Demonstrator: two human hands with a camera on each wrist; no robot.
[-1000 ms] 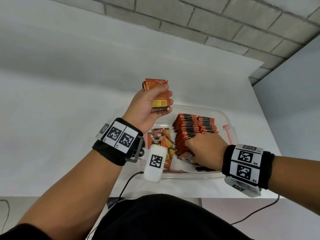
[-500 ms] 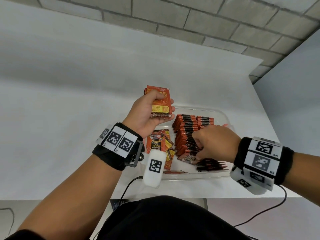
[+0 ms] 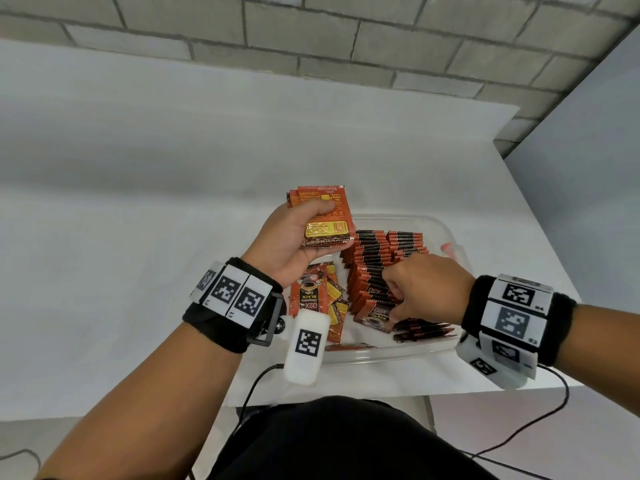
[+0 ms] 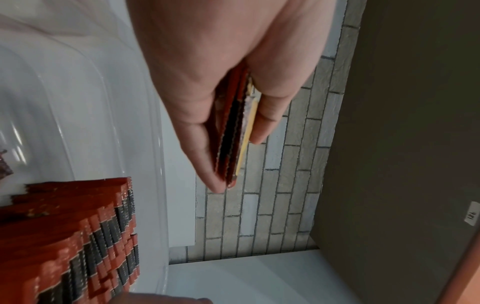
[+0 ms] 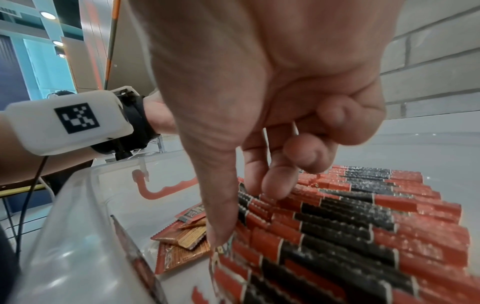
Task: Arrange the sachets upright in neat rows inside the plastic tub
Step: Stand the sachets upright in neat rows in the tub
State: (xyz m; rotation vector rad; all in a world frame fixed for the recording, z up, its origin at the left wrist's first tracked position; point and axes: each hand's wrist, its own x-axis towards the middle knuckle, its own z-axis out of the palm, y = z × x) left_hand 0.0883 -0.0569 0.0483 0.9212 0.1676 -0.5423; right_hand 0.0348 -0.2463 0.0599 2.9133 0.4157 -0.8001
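A white table [image 3: 138, 188] spreads out beyond my hands, a brick wall [image 3: 346, 32] behind it. Cables [image 3: 252, 386] trail below my wrists, past my dark lap [image 3: 346, 441].

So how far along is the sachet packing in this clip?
Well along. Done: two upright rows stand in the tub. In hand: the left hand grips a small stack above the tub, while the right hand touches the near row's front sachets. Left: loose sachets lying flat at the tub's left, and a few by the near wall.
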